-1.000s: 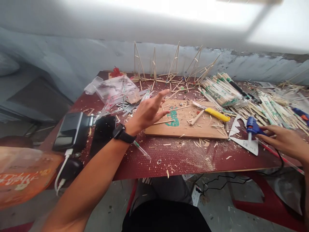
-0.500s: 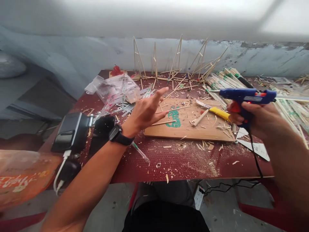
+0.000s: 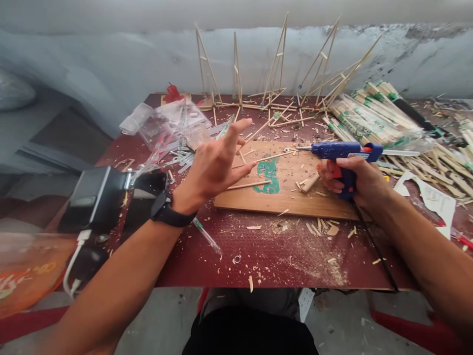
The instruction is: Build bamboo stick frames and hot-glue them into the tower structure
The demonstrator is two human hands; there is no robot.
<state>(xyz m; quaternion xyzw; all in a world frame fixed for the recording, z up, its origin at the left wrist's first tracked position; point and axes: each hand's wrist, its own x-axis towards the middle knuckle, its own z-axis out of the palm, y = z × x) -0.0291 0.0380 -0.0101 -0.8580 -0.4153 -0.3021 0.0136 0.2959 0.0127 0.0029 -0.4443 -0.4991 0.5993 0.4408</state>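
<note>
My right hand (image 3: 354,180) grips a blue hot glue gun (image 3: 342,153) over a wooden board (image 3: 288,185), its nozzle pointing left toward my left hand. My left hand (image 3: 216,165), with a black watch on the wrist, hovers above the board's left edge with fingers spread and holds nothing. Thin wooden sticks (image 3: 251,185) lie on the board just under its fingers. The gun's black cord runs down off the table's front edge.
The dark red table (image 3: 258,256) is strewn with shavings. Upright stick frames (image 3: 273,69) stand at the back. Bundled chopsticks (image 3: 365,118) lie at the right, clear plastic bags (image 3: 166,125) at back left, a black box (image 3: 94,197) with a cable at left.
My right hand picked the glue gun up from the table's right side and brought it left over the board. My left hand stayed hovering with fingers spread.
</note>
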